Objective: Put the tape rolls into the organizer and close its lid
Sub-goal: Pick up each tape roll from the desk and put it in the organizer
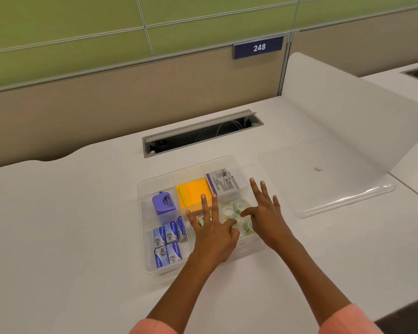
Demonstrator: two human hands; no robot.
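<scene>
A clear plastic organizer (145, 189) sits on the white desk, its compartments open on top. Several clear tape rolls (229, 210) lie in its right front compartment. My left hand (212, 235) and my right hand (266, 213) hover over that compartment with fingers spread; the thumb and forefinger tips of both touch the tape rolls. Neither hand clearly grips a roll. The clear lid (323, 174) lies flat on the desk to the right of the organizer, apart from it.
Other compartments hold a purple stapler-like tool (163, 202), orange sticky notes (193, 191), blue staple boxes (167, 244) and a white-purple packet (221, 180). A cable slot (203, 133) opens behind the organizer. A white divider panel (348, 104) stands at right.
</scene>
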